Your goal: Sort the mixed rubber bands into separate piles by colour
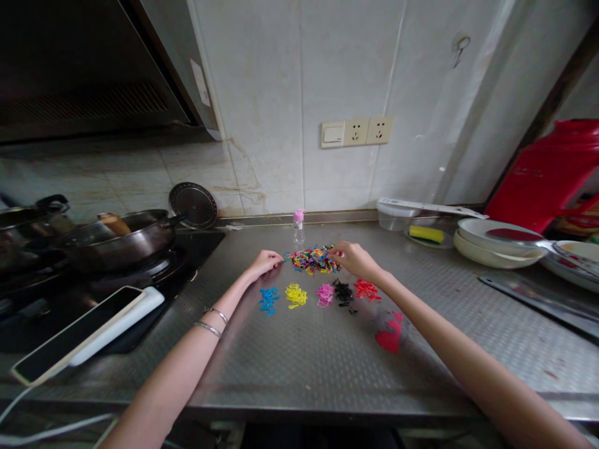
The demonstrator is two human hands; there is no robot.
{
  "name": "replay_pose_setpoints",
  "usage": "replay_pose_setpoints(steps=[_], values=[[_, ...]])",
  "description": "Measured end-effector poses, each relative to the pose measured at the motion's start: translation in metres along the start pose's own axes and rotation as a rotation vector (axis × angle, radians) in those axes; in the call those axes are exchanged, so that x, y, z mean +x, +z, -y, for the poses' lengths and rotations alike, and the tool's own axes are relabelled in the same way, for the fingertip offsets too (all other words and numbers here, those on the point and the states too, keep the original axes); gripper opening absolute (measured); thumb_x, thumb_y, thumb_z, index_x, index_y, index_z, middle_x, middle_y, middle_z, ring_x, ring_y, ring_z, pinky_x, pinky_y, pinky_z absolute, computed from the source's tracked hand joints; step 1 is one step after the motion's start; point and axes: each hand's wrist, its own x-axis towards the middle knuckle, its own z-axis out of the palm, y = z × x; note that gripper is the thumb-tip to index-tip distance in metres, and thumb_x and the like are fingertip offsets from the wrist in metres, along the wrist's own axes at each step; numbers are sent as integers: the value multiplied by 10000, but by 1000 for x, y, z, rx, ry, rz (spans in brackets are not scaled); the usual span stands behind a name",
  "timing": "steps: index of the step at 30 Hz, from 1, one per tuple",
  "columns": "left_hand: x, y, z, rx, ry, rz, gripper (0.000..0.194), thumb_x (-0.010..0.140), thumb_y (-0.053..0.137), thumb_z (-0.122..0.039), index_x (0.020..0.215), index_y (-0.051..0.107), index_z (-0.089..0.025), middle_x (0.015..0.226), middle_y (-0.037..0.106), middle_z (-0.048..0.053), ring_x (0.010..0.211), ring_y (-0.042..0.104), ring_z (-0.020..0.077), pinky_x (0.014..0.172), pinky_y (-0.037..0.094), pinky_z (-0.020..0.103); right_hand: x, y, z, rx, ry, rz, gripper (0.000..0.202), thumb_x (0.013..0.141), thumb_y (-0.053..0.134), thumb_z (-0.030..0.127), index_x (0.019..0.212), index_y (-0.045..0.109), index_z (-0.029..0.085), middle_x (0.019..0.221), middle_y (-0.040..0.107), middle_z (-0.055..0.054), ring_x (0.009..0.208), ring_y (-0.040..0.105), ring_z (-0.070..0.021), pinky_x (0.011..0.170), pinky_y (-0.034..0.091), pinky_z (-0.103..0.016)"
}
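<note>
A mixed heap of small, loop-shaped plastic clips point(312, 260) in several colours lies on the metal counter. At its left end, my left hand point(266, 263) is closed in a pinch, with a blue clip at the fingertips. My right hand point(354, 257) is closed at the heap's right end, with a bit of red showing between the fingers. Nearer to me, sorted by colour, lie a blue pile point(268, 300), a yellow pile point(296, 295), a pink pile point(325, 294), a black pile point(343, 292) and a red pile point(366, 289).
Behind the heap stands a clear bottle point(298, 232) with a pink top. A pan point(126, 240) sits on the stove at left, near a phone point(79, 333). To the right are bowls point(496, 246), a yellow sponge point(425, 234), a knife point(538, 305) and a red flask point(538, 178).
</note>
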Motion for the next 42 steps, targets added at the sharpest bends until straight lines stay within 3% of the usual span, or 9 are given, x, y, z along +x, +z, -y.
replay_pose_setpoints(steps=[9,15,20,23,26,32,35,38,42], values=[[-7,1,-9,22,-17,-1,197,693,513,-248,739,641,-105,486,483,-29,406,373,53,393,260,169,4,42,101,74,-417,189,193,801,464,250,864,640,201,905,632,-48,835,563,-141,697,397,-216],[-11,1,-15,29,-48,-7,166,692,531,-238,715,631,-108,460,477,-34,391,365,52,392,259,174,-1,64,129,88,-510,217,228,782,491,317,935,615,202,930,627,-56,801,571,-164,647,409,-239],[-6,2,-9,-22,-20,-23,192,664,575,-217,814,600,-100,483,492,-45,388,388,51,398,282,172,10,51,108,134,-429,173,223,784,465,237,934,626,202,942,632,-44,824,566,-142,700,402,-225],[-2,1,-7,-7,13,15,272,636,604,-210,885,577,-103,457,485,-58,381,407,62,388,271,170,23,38,78,124,-272,122,228,778,461,227,920,638,200,910,646,-44,802,575,-137,708,403,-217],[2,2,-5,51,31,60,211,638,588,-194,827,596,-100,451,490,-49,382,410,62,382,259,167,34,31,41,90,-91,58,236,777,455,249,897,654,214,873,662,-35,781,584,-144,693,410,-218],[10,7,0,140,89,14,145,665,552,-216,731,610,-101,487,516,-23,417,436,67,417,302,171,35,41,-16,105,124,3,258,745,470,278,897,664,203,858,671,-29,782,594,-151,690,428,-217],[7,5,-3,162,111,16,138,657,555,-213,707,615,-100,511,535,-8,442,447,72,437,315,175,32,45,-24,66,137,22,262,739,477,288,905,662,205,862,671,-32,779,595,-153,678,425,-213],[-1,-9,-15,145,157,67,137,637,569,-214,685,620,-97,549,552,4,471,444,69,451,315,174,29,44,-20,16,138,41,268,749,467,292,927,654,221,880,669,-31,787,594,-155,674,418,-211],[-16,-39,-37,123,112,294,194,612,611,-279,702,641,-110,482,497,-21,420,373,58,403,250,175,26,42,-5,-70,123,60,265,771,445,304,939,643,247,900,662,-29,812,590,-162,670,413,-212]])
